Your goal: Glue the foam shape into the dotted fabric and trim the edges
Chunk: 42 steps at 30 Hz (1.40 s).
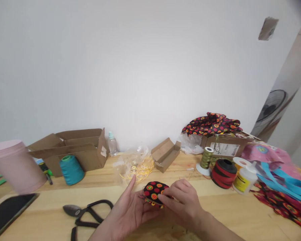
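A small black fabric piece (154,193) with red, orange and green round fruit-like prints is between my hands, above the table. My left hand (129,211) holds it from below, palm up, its fingers partly under the cloth and its thumb raised apart. From the right, my right hand (182,201) grips the cloth's edge with bent fingers. The underside of the piece is hidden. Left of my left hand lie black-handled scissors (90,211), partly covered by the forearm.
Along the back stand an open cardboard box (77,150), a teal thread cone (71,170), a plastic bag with yellow cord (137,167) and a small carton (165,155). To the right are a red-black spool (223,174), a glue bottle (245,179) and blue straps (291,184). A phone (10,214) lies left.
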Tool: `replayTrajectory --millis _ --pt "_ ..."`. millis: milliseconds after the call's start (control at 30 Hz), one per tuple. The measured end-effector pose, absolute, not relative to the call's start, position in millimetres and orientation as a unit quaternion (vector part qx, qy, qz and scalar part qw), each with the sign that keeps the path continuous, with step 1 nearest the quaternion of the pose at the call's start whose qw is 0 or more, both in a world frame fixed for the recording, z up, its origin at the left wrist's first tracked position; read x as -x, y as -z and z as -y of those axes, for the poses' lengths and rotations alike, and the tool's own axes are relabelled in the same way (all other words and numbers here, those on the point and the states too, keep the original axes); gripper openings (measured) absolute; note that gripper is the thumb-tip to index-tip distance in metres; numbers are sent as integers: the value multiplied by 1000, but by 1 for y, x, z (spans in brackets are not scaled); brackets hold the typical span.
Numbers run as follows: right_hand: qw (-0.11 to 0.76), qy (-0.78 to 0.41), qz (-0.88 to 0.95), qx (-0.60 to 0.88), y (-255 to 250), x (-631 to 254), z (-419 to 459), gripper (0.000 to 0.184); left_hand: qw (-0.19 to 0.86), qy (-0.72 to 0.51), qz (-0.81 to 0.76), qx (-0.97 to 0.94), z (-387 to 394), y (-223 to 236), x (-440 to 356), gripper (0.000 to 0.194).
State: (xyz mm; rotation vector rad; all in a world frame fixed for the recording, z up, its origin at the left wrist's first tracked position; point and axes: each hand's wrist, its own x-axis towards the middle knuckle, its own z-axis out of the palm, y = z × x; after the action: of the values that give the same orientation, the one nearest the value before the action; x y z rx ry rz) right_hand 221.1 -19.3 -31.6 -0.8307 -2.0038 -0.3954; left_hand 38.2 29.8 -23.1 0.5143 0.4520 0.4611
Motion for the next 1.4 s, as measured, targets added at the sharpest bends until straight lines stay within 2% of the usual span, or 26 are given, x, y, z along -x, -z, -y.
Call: replayTrajectory --millis 67,133,200,300,400,600,767,967,1100,1233,1400 --pt "382 214 839 323 32 -218 20 12 892 -263 -246 -274 -29 25 -39 44" --pt "355 190 856 324 32 -216 20 13 859 -305 -267 -314 -29 28 -40 32" --pt "364 127 859 337 32 -217 21 24 833 -335 -261 -355 -29 30 -40 33" --pt "451 -5 797 402 32 -223 18 37 805 -360 -252 -399 -30 29 -40 33" --pt "524 -141 693 475 36 -227 13 28 781 -378 -269 -417 -30 26 -41 33" --pt "531 -320 605 499 49 -219 4 31 766 -367 -260 -460 -26 24 -41 26" --pt "553 -348 577 491 43 -214 7 17 754 -364 -259 -481 -29 28 -39 24" --pt "576 -358 555 482 34 -213 11 10 746 -359 -277 -488 -34 32 -41 29" --pt "580 -418 525 462 37 -212 11 14 757 -353 -279 -474 -29 27 -41 30" --pt "567 -508 493 421 41 -210 11 23 818 -320 -274 -390 -23 26 -38 25" --pt "566 -551 464 402 45 -209 10 19 865 -286 -279 -303 -23 29 -36 23"
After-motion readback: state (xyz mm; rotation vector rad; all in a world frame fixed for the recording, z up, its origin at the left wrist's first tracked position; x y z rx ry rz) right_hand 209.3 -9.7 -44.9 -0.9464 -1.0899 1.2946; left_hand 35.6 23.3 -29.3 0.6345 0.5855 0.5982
